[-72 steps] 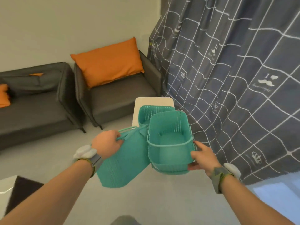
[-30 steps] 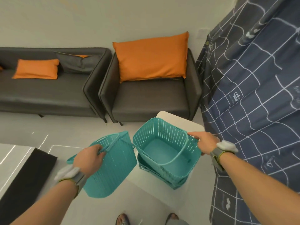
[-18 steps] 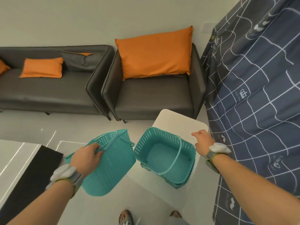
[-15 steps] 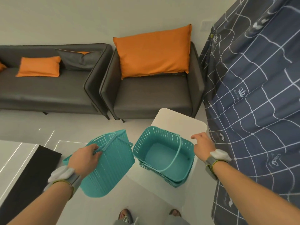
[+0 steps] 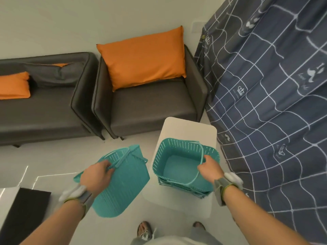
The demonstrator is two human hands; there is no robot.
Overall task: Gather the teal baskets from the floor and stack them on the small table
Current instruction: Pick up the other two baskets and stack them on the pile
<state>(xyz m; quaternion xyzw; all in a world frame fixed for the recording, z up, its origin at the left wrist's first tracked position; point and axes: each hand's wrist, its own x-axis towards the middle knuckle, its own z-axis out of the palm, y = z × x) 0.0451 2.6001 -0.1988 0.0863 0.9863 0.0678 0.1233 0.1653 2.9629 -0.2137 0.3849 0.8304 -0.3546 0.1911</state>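
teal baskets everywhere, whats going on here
A person is stacking teal baskets on a small white table beside a grey armchair. A nested stack of baskets already sits on the table, and the right hand touches the thin handle of the top one. The left hand holds another teal basket by its rim and handle, tilted in the air to the left of the table, not yet added to the stack.

Perforated teal plastic baskets (image 5: 184,167); smooth matt white table (image 5: 187,128).
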